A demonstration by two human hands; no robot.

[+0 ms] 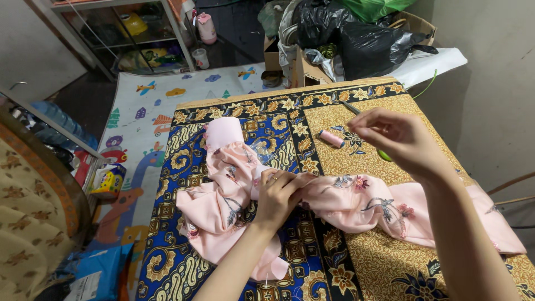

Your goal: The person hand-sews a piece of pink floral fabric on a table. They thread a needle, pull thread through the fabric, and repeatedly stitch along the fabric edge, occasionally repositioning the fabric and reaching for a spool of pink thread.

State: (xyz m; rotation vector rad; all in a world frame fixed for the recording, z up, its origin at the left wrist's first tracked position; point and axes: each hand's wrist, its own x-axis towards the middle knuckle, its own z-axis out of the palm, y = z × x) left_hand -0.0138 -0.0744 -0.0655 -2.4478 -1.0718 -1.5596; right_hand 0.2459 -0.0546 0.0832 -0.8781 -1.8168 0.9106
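Note:
A pink cloth with embroidered flowers (356, 203) lies crumpled across a blue and gold patterned cover (184, 262) on a low table. My left hand (278, 195) pinches a fold of the pink cloth near the middle, a ring on one finger. My right hand (398, 136) is raised above the cloth at the right, fingers pinched together as if on a needle or thread too thin to make out. A pink thread spool (332, 139) lies on the gold part of the cover just left of my right hand. Something green (384, 155) shows under that hand.
A children's play mat (139, 111) covers the floor at the left. Black bags and cardboard boxes (356, 39) are piled behind the table. A shelf unit (128, 33), a pink bottle (207, 28) and a small cup (200, 58) stand at the back left.

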